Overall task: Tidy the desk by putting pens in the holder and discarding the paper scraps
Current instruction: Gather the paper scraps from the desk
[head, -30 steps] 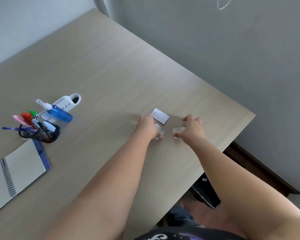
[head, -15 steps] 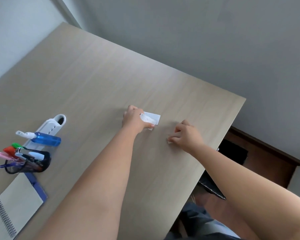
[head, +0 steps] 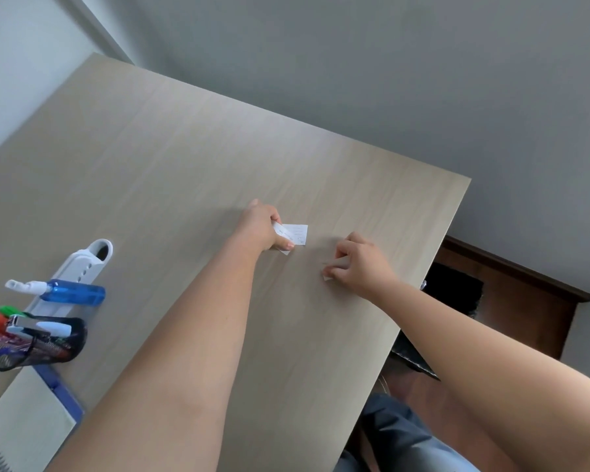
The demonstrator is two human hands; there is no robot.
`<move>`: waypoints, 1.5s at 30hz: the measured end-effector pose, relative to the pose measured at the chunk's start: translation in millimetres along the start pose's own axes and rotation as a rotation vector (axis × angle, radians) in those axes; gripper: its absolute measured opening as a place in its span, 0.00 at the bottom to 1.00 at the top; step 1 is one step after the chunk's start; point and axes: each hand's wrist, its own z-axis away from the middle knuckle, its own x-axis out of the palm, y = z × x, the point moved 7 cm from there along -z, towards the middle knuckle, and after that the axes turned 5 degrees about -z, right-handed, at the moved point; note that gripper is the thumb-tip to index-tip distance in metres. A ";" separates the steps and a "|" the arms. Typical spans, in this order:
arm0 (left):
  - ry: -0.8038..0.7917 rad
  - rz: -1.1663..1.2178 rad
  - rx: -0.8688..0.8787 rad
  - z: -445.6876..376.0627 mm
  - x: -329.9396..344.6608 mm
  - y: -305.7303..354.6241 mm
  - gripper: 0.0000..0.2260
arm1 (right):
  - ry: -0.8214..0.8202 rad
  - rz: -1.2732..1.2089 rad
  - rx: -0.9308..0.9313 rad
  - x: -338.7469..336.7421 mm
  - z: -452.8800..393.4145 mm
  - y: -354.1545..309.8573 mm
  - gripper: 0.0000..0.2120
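My left hand (head: 261, 228) pinches white paper scraps (head: 295, 234) near the middle of the desk; one small scrap is between thumb and fingers, and a larger printed scrap lies flat under its fingertips. To its right, my right hand (head: 361, 265) is curled shut on another small scrap (head: 327, 276), of which only a corner shows. A black mesh pen holder (head: 45, 345) stands at the far left, filled with several pens and markers.
A blue spray bottle (head: 72, 292) lies across a white power strip (head: 84, 267) behind the holder. A spiral notebook (head: 24, 424) lies at the lower left. The desk's right edge (head: 433, 284) is close to my right hand, with dark floor below.
My left hand has slid further onto the larger scrap and holds the scraps together. My right hand stays curled over its scrap. The camera view has shifted slightly.
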 end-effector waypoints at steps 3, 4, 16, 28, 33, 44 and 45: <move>0.009 -0.059 0.036 4.9 -3.0 7.6 0.22 | 0.019 -0.015 -0.004 -0.1 1.8 0.1 0.14; 0.006 -0.054 0.028 6.8 -3.5 8.7 0.22 | 0.023 -0.016 -0.002 0.2 2.8 0.0 0.14; -0.044 0.160 -0.094 17.9 12.7 7.4 0.16 | 0.079 -0.166 0.122 -12.2 22.1 4.0 0.11; -0.453 1.048 -0.087 131.9 181.1 175.7 0.19 | 0.717 -1.285 0.896 -90.4 140.0 190.0 0.08; -0.508 0.884 -0.173 145.6 247.3 190.2 0.16 | 0.712 -1.225 1.021 -72.4 157.5 257.5 0.22; -0.392 0.579 -0.270 84.8 347.8 144.2 0.16 | 0.727 -1.178 1.201 -10.8 148.9 327.6 0.23; -0.382 0.553 -0.280 82.2 353.7 141.3 0.18 | 0.719 -1.183 1.202 -8.3 147.7 331.9 0.24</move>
